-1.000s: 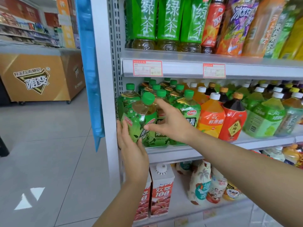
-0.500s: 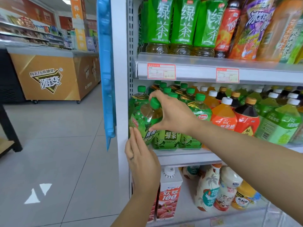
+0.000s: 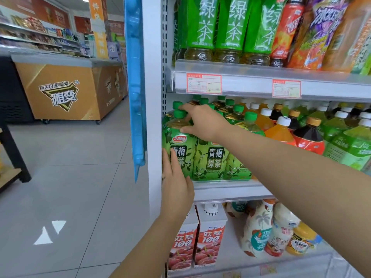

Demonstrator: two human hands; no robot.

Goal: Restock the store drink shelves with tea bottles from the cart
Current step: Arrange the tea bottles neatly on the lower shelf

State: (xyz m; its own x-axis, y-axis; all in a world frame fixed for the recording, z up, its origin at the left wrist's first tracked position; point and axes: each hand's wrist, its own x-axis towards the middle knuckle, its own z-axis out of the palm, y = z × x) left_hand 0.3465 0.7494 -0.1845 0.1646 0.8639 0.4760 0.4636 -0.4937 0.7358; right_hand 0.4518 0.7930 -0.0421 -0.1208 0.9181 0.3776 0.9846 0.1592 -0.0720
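The green tea bottle (image 3: 179, 143) stands upright at the front left end of the middle shelf (image 3: 230, 190), right beside another bottle just like it. The right hand (image 3: 202, 123) holds its top, with fingers and thumb curled round the neck. The left hand (image 3: 176, 187) is flat, its straight fingers touching the bottle's lower side.

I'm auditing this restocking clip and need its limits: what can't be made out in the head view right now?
Price tags: head view, print too small and blurred to read.
Green tea bottle: lower left side hidden by the left hand, neck partly by the gripping right hand.
Top-shelf bottles: caps cut off by the upper edge.
Rear bottle rows on the middle shelf: hidden behind front bottles.
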